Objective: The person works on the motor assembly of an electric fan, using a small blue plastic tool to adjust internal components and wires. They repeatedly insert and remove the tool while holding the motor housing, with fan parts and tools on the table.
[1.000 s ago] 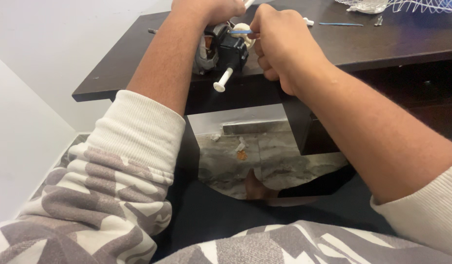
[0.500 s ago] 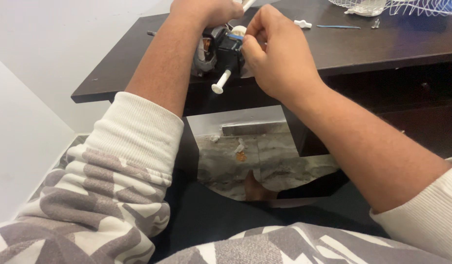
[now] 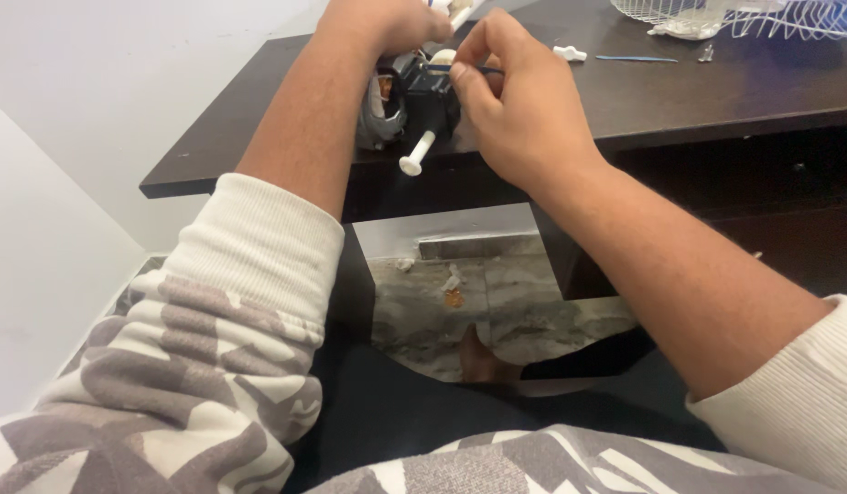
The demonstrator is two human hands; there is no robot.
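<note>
My left hand (image 3: 387, 20) clamps the small motor (image 3: 414, 101) at the front edge of the dark counter (image 3: 679, 91). My right hand (image 3: 519, 101) pinches a thin blue tool (image 3: 460, 68) against the motor's top. Right of the motor lie a white piece (image 3: 570, 54) and a wire guard (image 3: 744, 16).

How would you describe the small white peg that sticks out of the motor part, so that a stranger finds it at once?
Start at the dark brown wooden desk and follow its front edge to the black and grey motor assembly between the left hand and right hand. The short white plastic peg juts from its underside toward the viewer, the only white rod ending in a round flat tip.
</note>
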